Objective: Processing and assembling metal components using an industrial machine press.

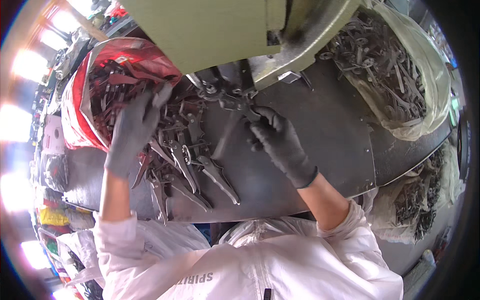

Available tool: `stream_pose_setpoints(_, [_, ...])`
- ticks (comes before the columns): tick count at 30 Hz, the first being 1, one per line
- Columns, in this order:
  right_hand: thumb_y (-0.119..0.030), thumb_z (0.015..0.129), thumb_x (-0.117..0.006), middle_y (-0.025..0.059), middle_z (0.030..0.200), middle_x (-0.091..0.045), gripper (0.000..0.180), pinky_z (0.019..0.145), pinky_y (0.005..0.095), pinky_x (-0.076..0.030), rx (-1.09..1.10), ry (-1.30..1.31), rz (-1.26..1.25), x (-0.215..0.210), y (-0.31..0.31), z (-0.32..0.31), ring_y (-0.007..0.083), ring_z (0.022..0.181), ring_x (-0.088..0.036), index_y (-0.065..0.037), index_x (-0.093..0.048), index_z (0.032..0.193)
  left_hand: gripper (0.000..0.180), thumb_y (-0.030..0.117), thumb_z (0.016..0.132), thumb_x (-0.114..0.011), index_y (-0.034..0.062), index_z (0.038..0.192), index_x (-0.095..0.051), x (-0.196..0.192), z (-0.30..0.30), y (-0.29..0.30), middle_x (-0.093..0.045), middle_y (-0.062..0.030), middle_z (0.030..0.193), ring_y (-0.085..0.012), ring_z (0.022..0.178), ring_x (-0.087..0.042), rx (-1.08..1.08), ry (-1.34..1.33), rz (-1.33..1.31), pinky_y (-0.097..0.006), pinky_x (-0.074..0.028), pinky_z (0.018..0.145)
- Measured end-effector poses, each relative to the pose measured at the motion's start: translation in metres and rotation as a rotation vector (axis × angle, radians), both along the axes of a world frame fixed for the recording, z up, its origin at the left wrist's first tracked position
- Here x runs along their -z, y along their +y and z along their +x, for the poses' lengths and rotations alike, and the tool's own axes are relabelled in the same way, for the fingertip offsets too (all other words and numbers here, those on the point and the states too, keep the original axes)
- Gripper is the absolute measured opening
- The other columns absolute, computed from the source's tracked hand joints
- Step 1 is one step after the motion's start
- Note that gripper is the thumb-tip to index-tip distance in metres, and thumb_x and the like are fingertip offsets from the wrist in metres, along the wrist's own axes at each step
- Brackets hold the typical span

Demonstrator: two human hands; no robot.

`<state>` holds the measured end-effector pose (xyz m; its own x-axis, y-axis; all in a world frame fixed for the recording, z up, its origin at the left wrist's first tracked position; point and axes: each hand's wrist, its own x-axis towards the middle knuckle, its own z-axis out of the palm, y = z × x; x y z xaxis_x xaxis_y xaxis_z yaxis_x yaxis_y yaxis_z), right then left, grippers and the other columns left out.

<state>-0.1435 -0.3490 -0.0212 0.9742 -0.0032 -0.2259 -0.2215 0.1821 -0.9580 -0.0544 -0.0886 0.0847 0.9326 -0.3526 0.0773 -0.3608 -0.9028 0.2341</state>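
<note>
My right hand (281,145), in a dark grey glove, is closed on the end of a dark metal tool part (235,102) under the green machine (210,30). The part's exact kind is hard to make out. My left hand (134,132), gloved alike and a little blurred, is at the mouth of a red and white sack (82,112). Its fingers look stretched out, and I see nothing held in them. Metal hand tools with plier-like handles fill the sack. More plier-like tools (217,177) lie heaped on the dark tabletop (320,110) beside my left hand.
A pale sack (435,95) full of loose metal parts stands at the far right. Another heap of metal parts (420,200) lies below it, past the table edge. The machine's green body overhangs the far middle of the table. A white box (52,135) is at the left.
</note>
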Motion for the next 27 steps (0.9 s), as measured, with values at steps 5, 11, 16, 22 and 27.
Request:
stream_pose_setpoints(5, [-0.001,0.085,-0.054,0.0066,0.089,-0.06,0.033,0.062,0.0303,-0.05,0.034,-0.592,-0.474,0.012,0.003,0.033,0.015,0.071,-0.058,-0.001,-0.05,0.117,0.024,0.021,0.092,-0.056,-0.0014,0.101,-0.056,0.046,-0.065,-0.031,-0.06,-0.0189,0.084,-0.0266,0.073,-0.059,0.333,-0.086,-0.395,-0.035,-0.045,0.064])
stream_pose_setpoints(11, [-0.003,0.075,-0.052,0.0186,0.105,-0.058,0.046,0.074,0.0427,-0.049,0.2,-0.545,-1.172,0.116,-0.141,0.151,0.0334,0.09,-0.06,-0.006,-0.047,0.121,0.024,0.016,0.094,-0.052,-0.0054,0.102,-0.057,0.097,-0.044,-0.088,-0.061,-0.0116,0.086,-0.0163,0.073,-0.059,0.406,0.273,-0.52,-0.027,-0.048,0.068])
stream_pose_setpoints(16, [-0.003,0.076,-0.05,0.0206,0.097,-0.062,0.051,0.073,0.0455,-0.049,0.292,-0.586,-1.096,0.082,-0.117,0.113,0.0371,0.087,-0.061,-0.002,-0.043,0.127,0.032,0.016,0.094,-0.05,-0.0049,0.118,-0.049,0.123,-0.031,-0.049,-0.06,-0.0142,0.101,-0.0194,0.095,-0.057,0.045,0.482,-0.738,-0.031,-0.047,0.086])
stream_pose_setpoints(22, [-0.012,0.086,-0.055,0.0047,0.086,-0.063,0.029,0.063,0.0273,-0.048,0.082,-0.171,-0.123,-0.013,-0.034,0.032,0.0136,0.071,-0.059,0.0,-0.055,0.113,0.039,0.017,0.096,-0.047,-0.006,0.127,-0.042,0.082,-0.035,-0.078,-0.056,-0.0141,0.116,-0.0191,0.103,-0.056,0.09,0.587,-0.732,-0.03,-0.045,0.09])
stream_pose_setpoints(27, [-0.019,0.091,-0.053,0.0016,0.085,-0.062,0.025,0.062,0.0228,-0.047,0.073,-0.109,-0.012,-0.016,-0.027,0.027,0.0082,0.07,-0.056,-0.001,-0.059,0.107,0.036,0.014,0.097,-0.043,-0.0062,0.127,-0.043,0.091,-0.029,-0.08,-0.057,-0.0145,0.115,-0.0182,0.103,-0.056,0.131,0.508,-0.759,-0.028,-0.045,0.09])
